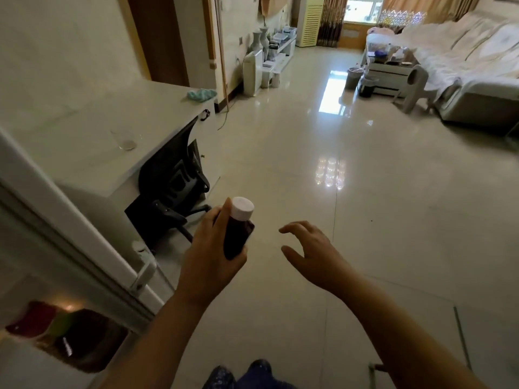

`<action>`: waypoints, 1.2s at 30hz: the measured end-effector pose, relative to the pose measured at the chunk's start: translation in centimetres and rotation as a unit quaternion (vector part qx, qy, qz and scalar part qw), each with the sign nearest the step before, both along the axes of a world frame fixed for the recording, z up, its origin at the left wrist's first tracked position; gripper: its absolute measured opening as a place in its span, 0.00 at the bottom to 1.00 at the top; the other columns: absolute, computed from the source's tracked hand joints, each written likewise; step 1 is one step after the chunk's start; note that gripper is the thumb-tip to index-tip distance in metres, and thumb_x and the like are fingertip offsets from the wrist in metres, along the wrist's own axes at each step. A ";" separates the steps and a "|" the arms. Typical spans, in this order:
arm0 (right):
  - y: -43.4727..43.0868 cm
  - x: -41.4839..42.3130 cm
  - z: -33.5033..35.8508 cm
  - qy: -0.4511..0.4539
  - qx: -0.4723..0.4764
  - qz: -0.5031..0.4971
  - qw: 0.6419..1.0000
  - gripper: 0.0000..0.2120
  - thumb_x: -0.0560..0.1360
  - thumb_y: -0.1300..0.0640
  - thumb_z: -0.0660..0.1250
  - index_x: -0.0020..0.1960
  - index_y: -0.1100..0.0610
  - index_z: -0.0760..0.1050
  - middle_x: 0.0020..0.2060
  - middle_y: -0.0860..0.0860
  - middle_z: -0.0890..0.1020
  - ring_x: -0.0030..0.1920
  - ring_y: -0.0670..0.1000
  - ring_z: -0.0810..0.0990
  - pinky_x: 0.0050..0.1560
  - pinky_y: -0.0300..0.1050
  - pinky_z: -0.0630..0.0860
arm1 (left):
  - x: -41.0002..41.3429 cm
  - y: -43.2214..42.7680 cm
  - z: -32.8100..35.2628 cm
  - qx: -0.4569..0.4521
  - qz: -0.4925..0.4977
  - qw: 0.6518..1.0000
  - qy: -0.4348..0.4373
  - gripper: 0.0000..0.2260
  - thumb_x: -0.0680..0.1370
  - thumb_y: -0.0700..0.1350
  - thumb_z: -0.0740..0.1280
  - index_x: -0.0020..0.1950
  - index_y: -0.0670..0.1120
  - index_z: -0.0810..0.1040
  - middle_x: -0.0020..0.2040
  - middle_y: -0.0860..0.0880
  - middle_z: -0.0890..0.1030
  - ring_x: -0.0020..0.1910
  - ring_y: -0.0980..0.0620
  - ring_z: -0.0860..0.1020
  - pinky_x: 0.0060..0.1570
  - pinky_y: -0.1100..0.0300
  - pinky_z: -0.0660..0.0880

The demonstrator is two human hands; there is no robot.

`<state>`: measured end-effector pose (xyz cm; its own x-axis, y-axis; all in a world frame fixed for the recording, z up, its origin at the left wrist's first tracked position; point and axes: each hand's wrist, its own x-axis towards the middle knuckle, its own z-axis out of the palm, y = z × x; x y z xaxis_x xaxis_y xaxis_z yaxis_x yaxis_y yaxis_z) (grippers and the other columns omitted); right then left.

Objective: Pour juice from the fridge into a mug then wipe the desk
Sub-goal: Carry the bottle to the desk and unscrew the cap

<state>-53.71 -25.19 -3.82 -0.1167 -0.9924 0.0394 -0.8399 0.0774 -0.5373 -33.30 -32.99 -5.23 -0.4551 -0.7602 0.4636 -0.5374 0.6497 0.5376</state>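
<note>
Gripping a dark juice bottle (237, 234) with white cap, left hand (209, 254); right hand (311, 248) spread, empty.

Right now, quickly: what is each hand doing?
Left hand: closed around a dark juice bottle with its white cap on.
Right hand: open, fingers spread, holding nothing.

Daylight pours in from the far window (362, 8), big glare patches on the glossy floor (331, 94). Edges bend fisheye-style, everything's slightly soft.
</note>
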 end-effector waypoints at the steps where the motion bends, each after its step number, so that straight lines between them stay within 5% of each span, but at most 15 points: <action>1: -1.6 -0.7 -0.2 -0.003 0.001 0.004 1.000 0.17 0.77 0.49 0.62 0.65 0.50 0.68 0.64 0.49 0.71 0.65 0.50 0.69 0.66 0.49 0.66 | -0.6 -1.3 -0.1 -0.001 0.003 1.000 0.002 0.42 0.70 0.45 0.74 0.77 0.51 0.51 0.69 0.46 0.66 0.66 0.45 0.70 0.57 0.52 0.75; 15: -24.7 -6.3 -1.2 0.003 0.080 0.149 0.986 0.19 0.77 0.47 0.61 0.66 0.46 0.66 0.65 0.47 0.70 0.64 0.48 0.70 0.65 0.51 0.70 | -4.7 -14.6 -2.7 0.070 0.129 0.989 0.029 0.38 0.72 0.47 0.72 0.75 0.52 0.54 0.72 0.52 0.63 0.68 0.52 0.67 0.58 0.57 0.76; 21: -37.2 -7.1 -1.4 0.038 0.110 0.265 0.957 0.20 0.77 0.48 0.61 0.68 0.48 0.64 0.67 0.48 0.69 0.66 0.50 0.68 0.68 0.50 0.66 | -6.9 -22.3 -3.7 0.077 0.223 0.971 0.043 0.39 0.73 0.49 0.72 0.76 0.53 0.52 0.71 0.52 0.63 0.66 0.58 0.66 0.54 0.79 0.66; 25: -44.6 -7.3 -0.3 0.038 0.106 0.326 0.938 0.20 0.77 0.49 0.62 0.68 0.48 0.64 0.67 0.48 0.70 0.65 0.49 0.69 0.68 0.49 0.67 | -7.7 -27.6 -3.6 0.067 0.307 0.947 0.061 0.39 0.72 0.47 0.73 0.76 0.50 0.54 0.70 0.49 0.64 0.67 0.52 0.68 0.58 0.69 0.69; 36: -60.4 -0.9 -1.4 0.008 0.124 0.421 0.899 0.21 0.77 0.50 0.62 0.69 0.48 0.64 0.67 0.49 0.69 0.64 0.51 0.71 0.64 0.47 0.70 | -3.4 -40.2 -3.6 0.054 0.445 0.890 0.085 0.40 0.71 0.48 0.74 0.76 0.53 0.53 0.70 0.51 0.65 0.67 0.63 0.62 0.57 0.76 0.63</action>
<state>-54.64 -85.64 -5.21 0.6779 -0.7072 -0.2007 -0.6643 -0.4723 -0.5794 -36.69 -73.23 -8.80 0.4190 -0.8288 0.3708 -0.7187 -0.0532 0.6932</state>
